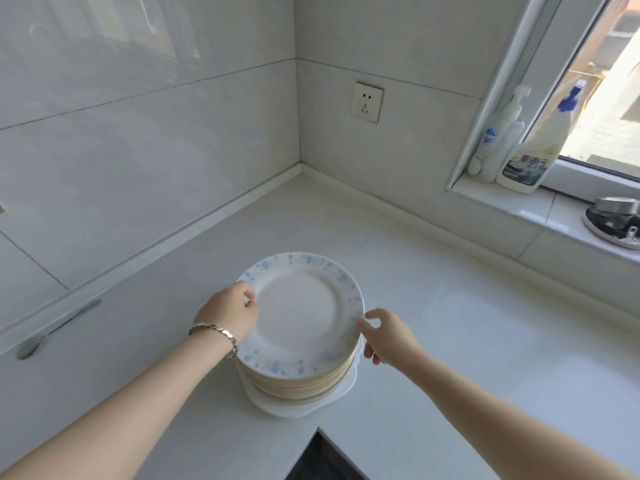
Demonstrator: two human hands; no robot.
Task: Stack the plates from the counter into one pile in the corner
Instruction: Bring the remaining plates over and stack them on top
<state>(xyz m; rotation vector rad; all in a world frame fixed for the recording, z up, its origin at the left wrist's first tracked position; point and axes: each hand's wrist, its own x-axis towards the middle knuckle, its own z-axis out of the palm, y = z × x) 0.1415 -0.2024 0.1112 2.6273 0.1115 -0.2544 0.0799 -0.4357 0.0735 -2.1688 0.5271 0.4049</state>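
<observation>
Now, plate pile [298, 379]: lower middle of frame, on the white bench [450, 341], apart from the wall corner.
Top plate [301, 306]: blue-speckled rim.
Left hand [230, 311]: pinches top plate's left rim.
Right hand [386, 336]: thumb on right rim, fingers curled round plate pile's side.

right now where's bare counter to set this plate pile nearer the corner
Bare counter runs from the plate pile back to the wall corner, and rightward below the windowsill. A spoon lies far left. Crowded: the sill, with bottles; left hand and right hand grip the pile's rim.
</observation>
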